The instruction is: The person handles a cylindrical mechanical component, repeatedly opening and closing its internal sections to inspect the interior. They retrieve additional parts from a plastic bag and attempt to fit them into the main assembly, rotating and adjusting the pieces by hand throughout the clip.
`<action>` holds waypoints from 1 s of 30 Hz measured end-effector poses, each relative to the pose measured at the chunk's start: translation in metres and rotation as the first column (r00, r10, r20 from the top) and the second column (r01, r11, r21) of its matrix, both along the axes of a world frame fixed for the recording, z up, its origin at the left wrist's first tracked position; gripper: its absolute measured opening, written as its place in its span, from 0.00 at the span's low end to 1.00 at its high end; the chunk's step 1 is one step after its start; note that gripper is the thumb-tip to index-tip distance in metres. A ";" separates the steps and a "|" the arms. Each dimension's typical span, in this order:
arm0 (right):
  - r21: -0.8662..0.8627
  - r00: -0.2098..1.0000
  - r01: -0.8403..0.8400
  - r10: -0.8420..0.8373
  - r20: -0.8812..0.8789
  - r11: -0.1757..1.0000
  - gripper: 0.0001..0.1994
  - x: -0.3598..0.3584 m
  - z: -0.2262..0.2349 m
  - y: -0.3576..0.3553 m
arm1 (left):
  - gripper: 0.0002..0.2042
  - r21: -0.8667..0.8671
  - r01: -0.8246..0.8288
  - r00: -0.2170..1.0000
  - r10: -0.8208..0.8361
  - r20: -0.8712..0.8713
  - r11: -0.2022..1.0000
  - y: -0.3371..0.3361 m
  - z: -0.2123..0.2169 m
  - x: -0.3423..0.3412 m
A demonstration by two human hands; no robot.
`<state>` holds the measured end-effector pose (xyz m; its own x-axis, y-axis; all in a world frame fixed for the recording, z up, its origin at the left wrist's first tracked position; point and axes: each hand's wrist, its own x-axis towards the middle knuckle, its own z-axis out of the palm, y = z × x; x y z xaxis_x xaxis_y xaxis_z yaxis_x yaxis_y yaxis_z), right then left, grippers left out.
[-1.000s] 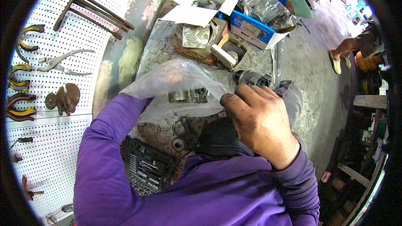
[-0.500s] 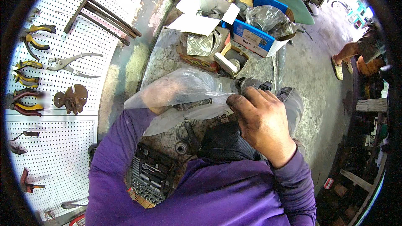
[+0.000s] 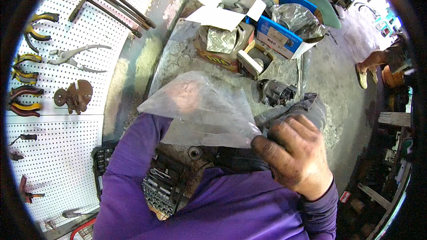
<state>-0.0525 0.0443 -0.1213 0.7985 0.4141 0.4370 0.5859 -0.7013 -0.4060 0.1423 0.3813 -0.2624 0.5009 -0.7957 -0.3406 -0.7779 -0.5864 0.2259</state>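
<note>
A clear plastic bag (image 3: 213, 120) is spread out in front of me over the workbench. My right hand (image 3: 296, 153) is closed, pinching the bag's right corner between thumb and fingers. Behind or inside the plastic, at the bag's left part, is my left hand (image 3: 187, 95); it shows only as a pale blur, so its fingers cannot be made out. Beyond the right hand lies a metal and black motor-like part (image 3: 278, 92) on the bench, apart from both hands. Below the bag sits a small round metal part (image 3: 194, 152).
Cardboard boxes stand at the back of the bench: a white open one (image 3: 231, 4), a blue one (image 3: 284, 35) holding a plastic-wrapped thing, and a small one (image 3: 257, 60). A socket set (image 3: 162, 184) lies near my left forearm. Pliers (image 3: 75, 58) hang on the left pegboard. Another person's leg (image 3: 373, 60) shows at right.
My right hand has moved down and right, pulling the bag wider and flatter. The motor-like part shows more fully now. The whole view has shifted slightly.
</note>
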 end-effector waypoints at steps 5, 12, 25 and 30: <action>-0.038 0.998 0.058 -0.058 -0.010 0.998 0.16 0.013 -0.001 0.002 | 0.27 -0.032 -0.088 0.995 0.087 -0.052 0.996 -0.005 -0.032 0.017; 0.049 0.996 0.087 -0.088 0.024 0.995 0.15 0.027 -0.010 0.011 | 0.28 0.021 -0.147 0.988 0.148 -0.038 0.989 -0.027 -0.030 0.023; 0.015 0.974 0.206 -0.206 0.091 0.979 0.17 0.017 0.009 -0.011 | 0.29 -0.094 -0.337 0.742 0.203 -0.639 0.937 -0.067 -0.009 -0.027; -0.113 0.976 0.214 -0.216 -0.002 0.970 0.15 0.014 0.001 -0.014 | 0.29 -0.166 -0.491 0.502 0.122 -0.856 0.855 -0.082 0.004 -0.038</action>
<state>-0.0381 0.0304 -0.1202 0.8799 0.2773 0.3858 0.4111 -0.8515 -0.3255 0.1039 0.2991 -0.2584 0.3993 -0.7910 -0.4635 0.0582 -0.4827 0.8739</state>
